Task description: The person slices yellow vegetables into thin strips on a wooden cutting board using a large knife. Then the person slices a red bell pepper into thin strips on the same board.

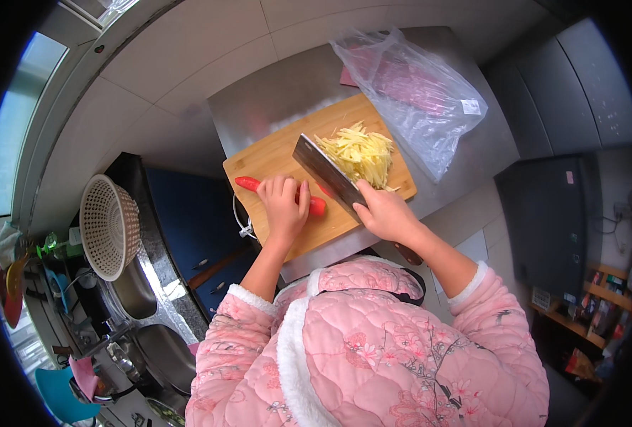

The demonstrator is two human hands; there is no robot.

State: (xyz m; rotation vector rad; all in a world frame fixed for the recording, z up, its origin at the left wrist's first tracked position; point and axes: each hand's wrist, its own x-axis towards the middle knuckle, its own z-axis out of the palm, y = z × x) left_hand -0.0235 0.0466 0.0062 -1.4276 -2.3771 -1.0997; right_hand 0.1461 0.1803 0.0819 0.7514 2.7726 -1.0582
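A red chili pepper (317,206) lies across the left part of a wooden cutting board (281,150). My left hand (284,205) presses on it with bent fingers, and its tapered end sticks out beyond them. My right hand (385,211) grips a broad cleaver (326,173) near the heel, with the end of its wooden handle (407,254) showing below the wrist. The blade stands on edge between the pepper and a heap of pale yellow shreds (361,152). A small red piece (324,190) lies by the blade.
A clear plastic bag (422,101) lies on the steel table (486,131) beyond the board, partly over something pink. To the left are a plastic colander (110,227) and a sink (164,355). A dark refrigerator (542,219) stands at right.
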